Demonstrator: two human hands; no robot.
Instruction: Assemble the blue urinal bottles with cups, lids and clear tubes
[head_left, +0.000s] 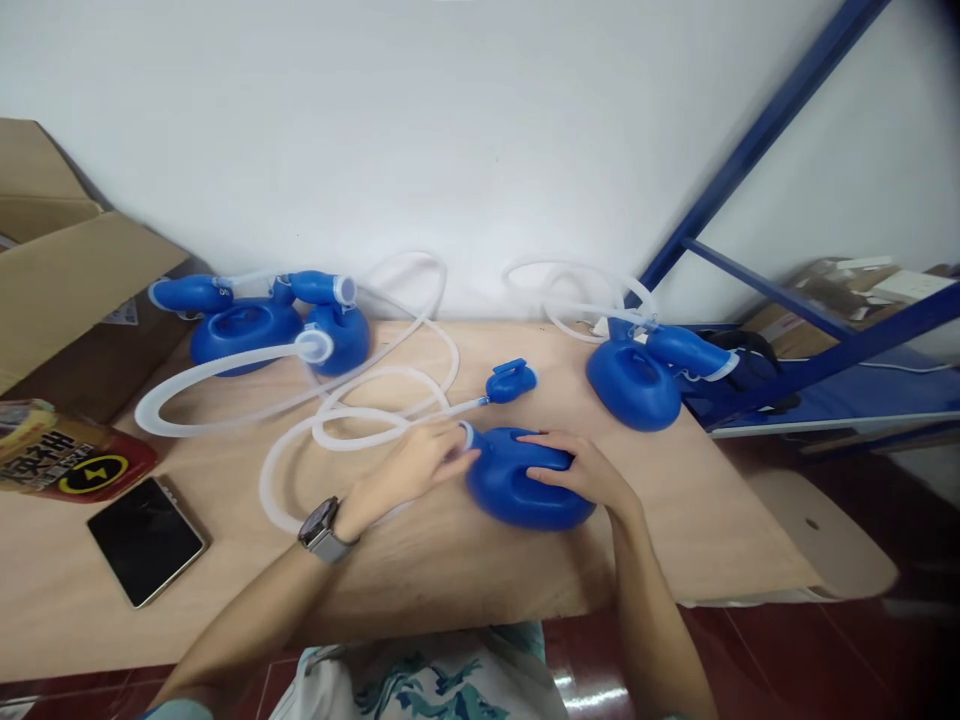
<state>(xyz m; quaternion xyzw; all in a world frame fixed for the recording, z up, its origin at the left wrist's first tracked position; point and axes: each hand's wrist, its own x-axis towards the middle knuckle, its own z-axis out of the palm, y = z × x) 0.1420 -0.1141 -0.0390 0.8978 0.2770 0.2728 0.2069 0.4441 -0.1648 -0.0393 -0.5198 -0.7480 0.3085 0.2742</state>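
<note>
A blue plastic urinal bottle (529,497) lies on its side near the table's front edge. My right hand (585,470) grips it at the handle, fingers curled over the top. At its neck, my left hand (431,455) is closed around the whitish cap (468,436); the fingertips are partly hidden. A translucent hose (274,480) loops on the table around and behind my left hand. Just beyond the bottle, a small blue funnel-like head (511,381) sits at one hose end.
Two similar blue bottles (247,335) with hoses stand at the back left, another bottle (634,385) at the back right. Left are an open cardboard box (90,270), a drink bottle (71,455) and a phone (146,540). A blue metal rack (772,290) borders the right side.
</note>
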